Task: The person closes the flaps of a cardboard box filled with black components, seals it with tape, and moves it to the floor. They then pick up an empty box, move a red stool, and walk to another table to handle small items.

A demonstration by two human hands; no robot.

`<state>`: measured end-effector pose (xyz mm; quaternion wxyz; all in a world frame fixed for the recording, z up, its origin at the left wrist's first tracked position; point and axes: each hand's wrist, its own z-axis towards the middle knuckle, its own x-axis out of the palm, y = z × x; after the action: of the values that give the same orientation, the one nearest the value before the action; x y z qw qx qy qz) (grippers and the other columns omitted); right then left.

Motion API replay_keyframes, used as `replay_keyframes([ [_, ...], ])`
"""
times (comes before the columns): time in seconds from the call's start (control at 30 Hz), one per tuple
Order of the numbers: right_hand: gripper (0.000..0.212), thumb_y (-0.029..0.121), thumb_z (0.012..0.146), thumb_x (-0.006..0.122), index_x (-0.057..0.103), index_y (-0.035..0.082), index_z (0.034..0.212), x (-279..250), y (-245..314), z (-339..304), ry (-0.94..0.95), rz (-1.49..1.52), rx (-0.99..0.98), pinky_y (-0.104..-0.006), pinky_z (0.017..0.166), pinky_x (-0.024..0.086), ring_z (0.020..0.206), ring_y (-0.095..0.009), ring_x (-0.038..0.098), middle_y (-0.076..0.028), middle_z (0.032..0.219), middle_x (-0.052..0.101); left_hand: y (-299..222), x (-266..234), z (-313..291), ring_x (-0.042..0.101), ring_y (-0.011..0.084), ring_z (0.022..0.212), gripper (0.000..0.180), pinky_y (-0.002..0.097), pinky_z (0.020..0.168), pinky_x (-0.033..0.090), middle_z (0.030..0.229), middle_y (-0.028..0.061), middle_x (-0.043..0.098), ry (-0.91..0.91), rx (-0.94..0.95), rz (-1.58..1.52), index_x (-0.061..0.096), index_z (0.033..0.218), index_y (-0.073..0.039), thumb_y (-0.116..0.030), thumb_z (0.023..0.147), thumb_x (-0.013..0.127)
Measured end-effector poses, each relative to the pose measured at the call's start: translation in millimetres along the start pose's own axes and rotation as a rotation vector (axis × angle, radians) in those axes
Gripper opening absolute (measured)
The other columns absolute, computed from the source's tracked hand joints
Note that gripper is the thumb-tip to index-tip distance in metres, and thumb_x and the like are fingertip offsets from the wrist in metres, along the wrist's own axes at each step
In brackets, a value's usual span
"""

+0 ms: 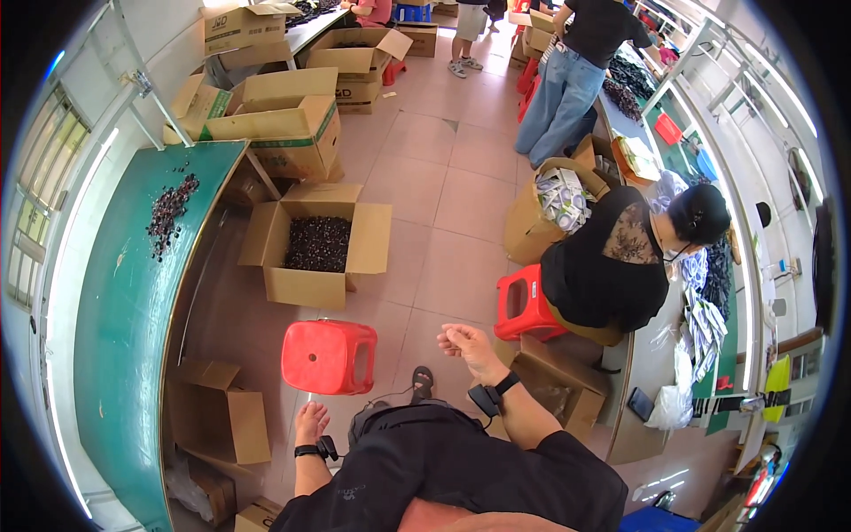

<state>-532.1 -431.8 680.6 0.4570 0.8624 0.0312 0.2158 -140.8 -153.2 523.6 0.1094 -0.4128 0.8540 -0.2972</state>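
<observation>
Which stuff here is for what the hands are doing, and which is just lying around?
Near the hands:
- right hand, loosely curled, nothing visible in its grip
- left hand, hanging open
- red stool, closest to both

Just lying about:
- open box of dark small parts
- pile of dark parts on the green table
- empty cardboard box
- second red stool

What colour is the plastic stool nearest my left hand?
Red; the plastic stool shows clearly in the head view.

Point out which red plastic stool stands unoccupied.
The red plastic stool with a round top hole, just ahead of the left hand; the other red plastic stool has a seated person.
</observation>
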Motion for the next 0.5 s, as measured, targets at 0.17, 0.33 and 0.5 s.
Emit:
replay_keyframes([
  [0.17,0.032,0.026,0.098,0.058,0.058,0.003,0.120,-17.5,7.3,11.7,0.006,0.035,0.010,-0.0281,0.080,0.051,0.091,-0.013,0.063,-0.006,0.104,0.067,-10.0,18.2,6.8,0.058,0.0281,0.113,0.043,0.0434,0.086,0.051,0.124,0.0142,0.057,-0.001,0.004,0.009,0.043,0.130,-0.005,-0.028,0.096,0.057],
  [0.33,0.035,0.028,0.096,0.059,0.059,0.002,0.120,-22.2,5.9,32.1,-0.001,0.053,0.036,-0.0277,0.078,0.051,0.089,-0.013,0.063,-0.007,0.103,0.067,-16.1,27.6,13.4,0.058,0.0273,0.112,0.044,0.0428,0.085,0.051,0.124,0.0135,0.057,-0.038,-0.018,0.011,0.042,0.131,-0.005,-0.028,0.096,0.057],
  [0.5,0.031,0.027,0.097,0.058,0.060,0.003,0.117,-13.8,10.7,61.9,-0.017,0.041,0.031,-0.0288,0.077,0.052,0.087,-0.013,0.064,-0.007,0.101,0.068,-25.8,38.5,34.3,0.058,0.0274,0.113,0.046,0.0418,0.086,0.052,0.125,0.0143,0.056,-0.040,-0.050,-0.003,0.042,0.133,-0.005,-0.029,0.096,0.057],
])
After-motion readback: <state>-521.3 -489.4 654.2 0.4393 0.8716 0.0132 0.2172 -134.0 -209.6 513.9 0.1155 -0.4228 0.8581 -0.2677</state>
